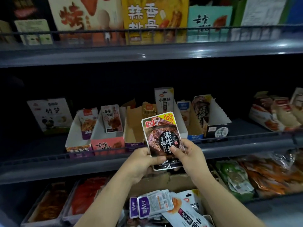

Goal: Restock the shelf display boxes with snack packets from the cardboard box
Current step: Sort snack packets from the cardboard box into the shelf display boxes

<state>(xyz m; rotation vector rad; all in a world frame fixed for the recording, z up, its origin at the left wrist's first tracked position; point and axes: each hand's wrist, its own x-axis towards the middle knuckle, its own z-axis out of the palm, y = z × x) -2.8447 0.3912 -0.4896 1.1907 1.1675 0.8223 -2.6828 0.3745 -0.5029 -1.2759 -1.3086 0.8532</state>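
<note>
Both hands hold up a small stack of dark snack packets (161,135) with a beef picture and a yellow 10% corner, in front of the middle shelf. My left hand (144,159) grips the lower left edge, and my right hand (186,153) pinches the lower right edge with the thumb on the front. Below my arms the cardboard box (180,182) holds several loose packets (164,205), purple and white ones. On the middle shelf stands a row of open display boxes (107,143): a purple one, a pink one, a brown one (132,128) with few packets, a blue one and a black one (216,128).
A wire rail (49,159) runs along the middle shelf's front edge. The upper shelf (147,53) carries tall boxes behind its own rail. Trays of red and orange snacks (65,202) fill the bottom shelf at left, and green and orange bags (246,177) at right.
</note>
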